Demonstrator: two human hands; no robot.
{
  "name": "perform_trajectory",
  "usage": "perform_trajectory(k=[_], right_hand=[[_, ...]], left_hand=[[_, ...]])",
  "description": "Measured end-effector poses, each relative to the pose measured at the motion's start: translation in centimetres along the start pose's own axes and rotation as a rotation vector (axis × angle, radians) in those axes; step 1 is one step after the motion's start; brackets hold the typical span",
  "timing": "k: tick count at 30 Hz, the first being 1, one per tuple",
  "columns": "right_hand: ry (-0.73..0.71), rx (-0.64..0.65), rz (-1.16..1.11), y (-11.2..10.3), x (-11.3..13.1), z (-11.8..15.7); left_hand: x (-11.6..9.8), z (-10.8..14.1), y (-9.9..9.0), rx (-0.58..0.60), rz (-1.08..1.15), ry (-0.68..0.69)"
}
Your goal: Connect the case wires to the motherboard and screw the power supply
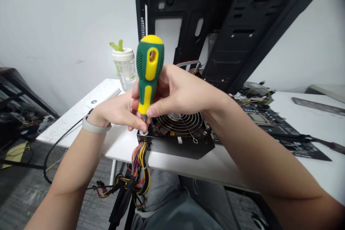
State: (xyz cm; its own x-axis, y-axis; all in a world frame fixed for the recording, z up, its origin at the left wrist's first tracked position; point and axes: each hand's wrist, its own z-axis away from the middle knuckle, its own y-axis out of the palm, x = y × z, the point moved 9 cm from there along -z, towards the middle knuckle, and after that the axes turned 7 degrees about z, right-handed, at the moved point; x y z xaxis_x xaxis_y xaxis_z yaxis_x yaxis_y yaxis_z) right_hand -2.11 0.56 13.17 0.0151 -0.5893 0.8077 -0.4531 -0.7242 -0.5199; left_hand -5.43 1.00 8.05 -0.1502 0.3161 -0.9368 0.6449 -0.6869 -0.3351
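A green and yellow screwdriver (pixel 150 75) stands nearly upright, tip down, at the near left corner of a black power supply (pixel 185 147). My right hand (pixel 183 91) is closed around the lower part of its handle. Down by the shaft, the thumb and fingers of my left hand (pixel 118 109) pinch around the metal near the tip. A round fan grille (pixel 185 124) covers the top of the power supply. Whether a screw sits under the tip is hidden by my fingers. A bundle of coloured cables (pixel 140 158) hangs from the unit's front over the table edge.
Behind my hands rises an open black computer case (pixel 226 18). A clear cup with a white lid (pixel 123 57) stands at the left back of the white table (pixel 72 125). To the right lies a motherboard (pixel 291 129), crossed by a black strap-like cable (pixel 309 138).
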Motion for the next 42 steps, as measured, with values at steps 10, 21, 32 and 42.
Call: perform_trajectory(k=[10,21,32,42], right_hand=[[-0.043,0.119,-0.102,0.5,0.2,0.2],[-0.018,-0.011,-0.014,0.0,0.6,-0.2],[0.015,-0.100,0.218,0.0,1.2,0.1],[-0.029,-0.048,0.197,-0.5,0.6,0.0]], left_hand=[[0.6,0.2,0.6,0.036,0.014,-0.044],[-0.4,0.0,0.3,0.007,0.038,0.008],[0.8,0.5,0.2,0.051,0.119,-0.085],[0.4,0.5,0.3,0.109,-0.048,-0.029]])
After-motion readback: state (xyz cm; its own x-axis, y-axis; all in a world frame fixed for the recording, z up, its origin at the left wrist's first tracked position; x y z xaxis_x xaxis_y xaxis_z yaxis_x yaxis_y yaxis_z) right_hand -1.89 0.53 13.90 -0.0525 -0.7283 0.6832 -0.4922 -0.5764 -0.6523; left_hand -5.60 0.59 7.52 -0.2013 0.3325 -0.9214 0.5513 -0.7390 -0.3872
